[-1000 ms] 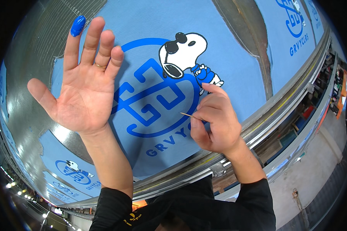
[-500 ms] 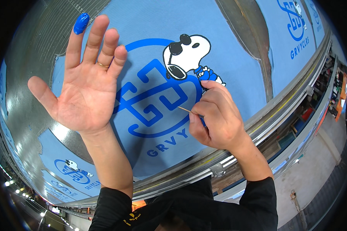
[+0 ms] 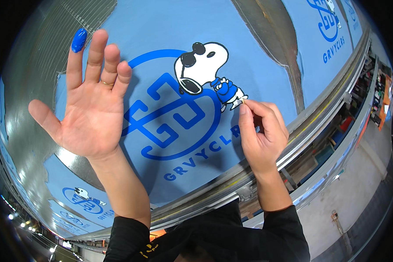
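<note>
My left hand [image 3: 91, 113] is raised palm up with the fingers spread, holding nothing. Wet-looking blue paint [image 3: 79, 40] coats its index fingertip. Below and beside it lies a light-blue fabric panel [image 3: 262, 65], printed with a darker blue emblem [image 3: 172, 111] and a row of letters. A white cartoon dog [image 3: 218, 56] in sunglasses and a blue top overlaps the emblem's ring. At the dog's feet, my right hand [image 3: 264, 135] pinches a thin stick, like a toothpick [image 3: 243, 100], between thumb and index finger. Only a short end shows; whether it touches the print, I cannot tell.
The panel lies on a dark, glossy table [image 3: 35, 83]. More printed fabric panels [image 3: 310, 26] lie at the upper right and lower left. A metal rail [image 3: 214, 194] runs along the table's near edge, with cluttered shelves [image 3: 332, 148] below it at right.
My right hand has turned and shifted right, bringing the stick from over the emblem to the dog's feet. The left hand stays open, appearing slightly lower and further left.
</note>
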Demonstrator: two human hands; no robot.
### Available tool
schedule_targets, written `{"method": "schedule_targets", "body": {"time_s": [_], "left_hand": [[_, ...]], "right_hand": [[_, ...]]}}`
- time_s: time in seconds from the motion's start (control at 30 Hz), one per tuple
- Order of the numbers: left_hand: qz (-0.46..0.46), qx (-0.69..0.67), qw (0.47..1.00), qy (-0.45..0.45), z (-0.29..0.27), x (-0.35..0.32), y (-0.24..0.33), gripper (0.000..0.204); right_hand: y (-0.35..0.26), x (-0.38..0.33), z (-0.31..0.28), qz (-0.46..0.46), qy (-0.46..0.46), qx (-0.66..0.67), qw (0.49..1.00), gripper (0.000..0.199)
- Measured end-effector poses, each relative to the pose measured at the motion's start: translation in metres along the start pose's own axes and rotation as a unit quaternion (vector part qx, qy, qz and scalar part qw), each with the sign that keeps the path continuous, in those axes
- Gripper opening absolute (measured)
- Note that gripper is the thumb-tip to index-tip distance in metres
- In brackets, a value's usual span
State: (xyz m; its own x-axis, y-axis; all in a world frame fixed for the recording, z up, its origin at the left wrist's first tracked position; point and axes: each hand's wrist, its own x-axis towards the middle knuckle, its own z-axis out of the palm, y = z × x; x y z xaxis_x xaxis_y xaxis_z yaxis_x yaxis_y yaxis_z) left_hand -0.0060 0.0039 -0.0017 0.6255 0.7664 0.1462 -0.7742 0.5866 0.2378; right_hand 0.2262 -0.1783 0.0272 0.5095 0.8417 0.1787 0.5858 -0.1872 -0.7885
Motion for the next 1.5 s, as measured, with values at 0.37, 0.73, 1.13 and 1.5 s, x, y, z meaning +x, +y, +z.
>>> {"method": "schedule_targets", "body": {"time_s": [0.37, 0.73, 1.13, 1.5], "left_hand": [[-0.007, 0.003, 1.000, 0.018, 0.0030, 0.0000, -0.0007, 0.091], [-0.010, 0.017, 1.000, 0.024, 0.0024, -0.0011, 0.0002, 0.090], [-0.011, 0.020, 0.999, 0.032, 0.0047, -0.0004, -0.0007, 0.090], [-0.010, 0.020, 1.000, 0.019, 0.0020, -0.0003, -0.0007, 0.091]], "right_hand": [[0.0067, -0.0021, 0.0060, 0.007, 0.019, -0.018, 1.000, 0.013], [0.0074, -0.0012, 0.0065, 0.005, 0.006, -0.036, 0.999, 0.011], [0.0041, -0.0003, 0.0032, 0.016, -0.014, -0.051, 0.998, 0.008], [0.0086, -0.0012, 0.0077, 0.012, 0.025, -0.038, 0.999, 0.014]]}}
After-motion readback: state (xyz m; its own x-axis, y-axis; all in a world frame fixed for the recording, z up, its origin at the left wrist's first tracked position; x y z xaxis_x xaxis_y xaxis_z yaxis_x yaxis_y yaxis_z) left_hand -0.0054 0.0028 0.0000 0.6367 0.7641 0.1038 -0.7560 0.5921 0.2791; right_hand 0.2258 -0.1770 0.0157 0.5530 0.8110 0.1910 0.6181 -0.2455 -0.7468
